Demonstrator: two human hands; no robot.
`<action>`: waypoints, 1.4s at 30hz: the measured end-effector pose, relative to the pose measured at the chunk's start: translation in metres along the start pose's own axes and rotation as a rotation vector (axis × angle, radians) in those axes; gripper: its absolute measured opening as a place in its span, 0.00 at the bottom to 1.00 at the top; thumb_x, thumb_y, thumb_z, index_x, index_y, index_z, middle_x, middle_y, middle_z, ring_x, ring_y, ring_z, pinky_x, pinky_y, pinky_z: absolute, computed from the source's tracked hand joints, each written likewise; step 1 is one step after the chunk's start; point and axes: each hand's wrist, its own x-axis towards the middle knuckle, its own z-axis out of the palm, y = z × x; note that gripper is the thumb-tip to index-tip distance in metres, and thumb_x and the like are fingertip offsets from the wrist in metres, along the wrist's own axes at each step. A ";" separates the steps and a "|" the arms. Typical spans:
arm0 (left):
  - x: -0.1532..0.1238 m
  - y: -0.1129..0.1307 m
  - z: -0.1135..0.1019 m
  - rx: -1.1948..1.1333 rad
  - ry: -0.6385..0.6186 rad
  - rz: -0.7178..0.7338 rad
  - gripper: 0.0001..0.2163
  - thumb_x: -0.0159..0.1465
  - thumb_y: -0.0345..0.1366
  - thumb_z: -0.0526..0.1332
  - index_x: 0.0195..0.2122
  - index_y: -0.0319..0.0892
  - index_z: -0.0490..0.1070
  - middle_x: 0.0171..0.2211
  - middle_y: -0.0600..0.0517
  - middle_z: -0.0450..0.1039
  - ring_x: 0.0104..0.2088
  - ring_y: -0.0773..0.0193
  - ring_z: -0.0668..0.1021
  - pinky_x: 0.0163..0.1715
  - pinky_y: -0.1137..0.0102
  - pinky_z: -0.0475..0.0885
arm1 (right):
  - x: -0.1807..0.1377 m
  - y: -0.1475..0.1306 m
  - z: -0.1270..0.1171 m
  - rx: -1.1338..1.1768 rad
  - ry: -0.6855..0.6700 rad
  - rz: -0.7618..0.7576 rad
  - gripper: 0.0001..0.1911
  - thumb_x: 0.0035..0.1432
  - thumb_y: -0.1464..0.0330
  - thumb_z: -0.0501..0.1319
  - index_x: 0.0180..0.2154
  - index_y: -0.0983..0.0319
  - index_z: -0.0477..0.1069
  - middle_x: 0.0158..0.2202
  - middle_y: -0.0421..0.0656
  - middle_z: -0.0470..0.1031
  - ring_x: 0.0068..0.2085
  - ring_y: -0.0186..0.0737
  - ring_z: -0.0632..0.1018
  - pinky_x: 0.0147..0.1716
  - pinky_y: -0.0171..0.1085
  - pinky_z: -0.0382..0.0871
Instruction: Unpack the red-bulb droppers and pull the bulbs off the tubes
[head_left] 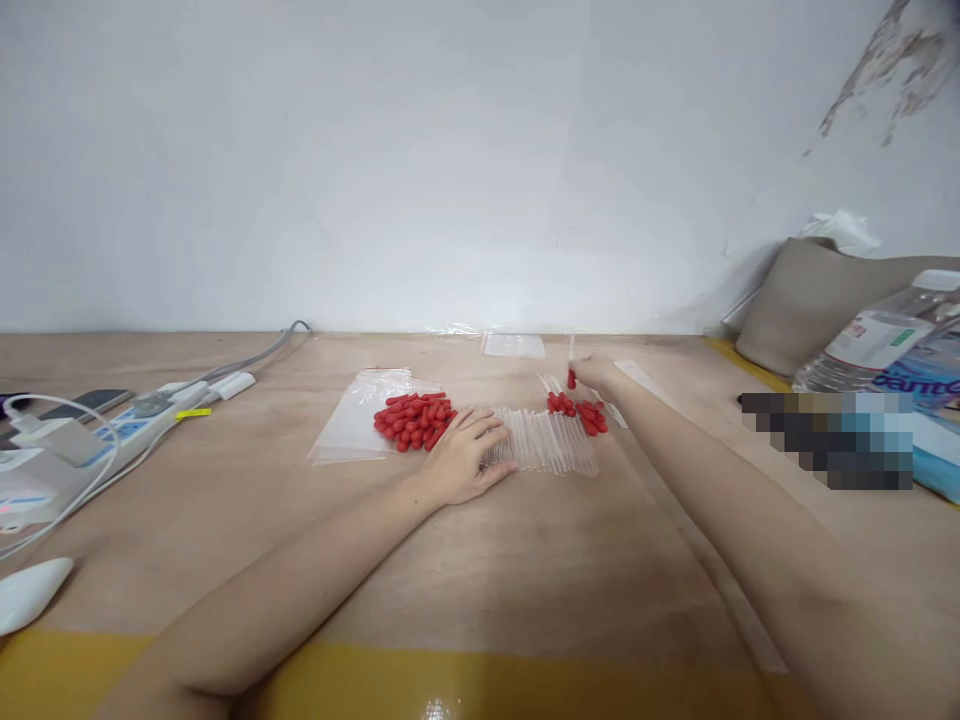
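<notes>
My left hand (pixel 466 460) lies over the left end of a row of thin clear tubes (pixel 551 443), fingers spread. Just beyond those fingertips is a heap of red rubber bulbs (pixel 411 418), partly resting on clear plastic bags (pixel 349 420). Farther right, my right hand (pixel 594 372) pinches a dropper (pixel 571 379) upright, its red bulb down and its clear tube up. Below that hand lie several more droppers with red bulbs (pixel 592 418), some with tubes pointing away toward the wall.
A small clear bag (pixel 514 345) lies by the wall. To the left are a power strip (pixel 142 425) with cables, a phone (pixel 86 403) and a white mouse (pixel 31 592). A plastic bottle (pixel 874 340), a grey-brown container (pixel 780 300) and a blue package (pixel 930 400) stand at the right.
</notes>
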 end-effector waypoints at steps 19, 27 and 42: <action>0.000 0.011 -0.008 0.314 0.222 0.154 0.08 0.64 0.35 0.53 0.40 0.46 0.71 0.26 0.55 0.74 0.34 0.64 0.74 0.56 0.50 0.50 | -0.140 0.013 0.051 -0.231 0.345 -1.173 0.10 0.60 0.67 0.54 0.38 0.62 0.72 0.26 0.41 0.71 0.30 0.33 0.68 0.38 0.37 0.57; -0.003 0.013 -0.011 0.439 0.213 0.230 0.10 0.64 0.35 0.51 0.29 0.44 0.70 0.19 0.56 0.68 0.27 0.67 0.70 0.53 0.54 0.55 | -0.147 0.007 0.039 -0.474 0.438 -1.241 0.11 0.60 0.66 0.54 0.29 0.61 0.70 0.22 0.38 0.69 0.29 0.32 0.65 0.43 0.41 0.49; -0.011 0.010 -0.013 0.112 0.120 0.134 0.09 0.64 0.34 0.52 0.31 0.42 0.72 0.27 0.53 0.73 0.35 0.65 0.74 0.54 0.56 0.57 | -0.140 0.016 0.033 -0.503 0.481 -1.470 0.08 0.59 0.74 0.52 0.35 0.62 0.70 0.24 0.39 0.70 0.29 0.32 0.68 0.35 0.38 0.60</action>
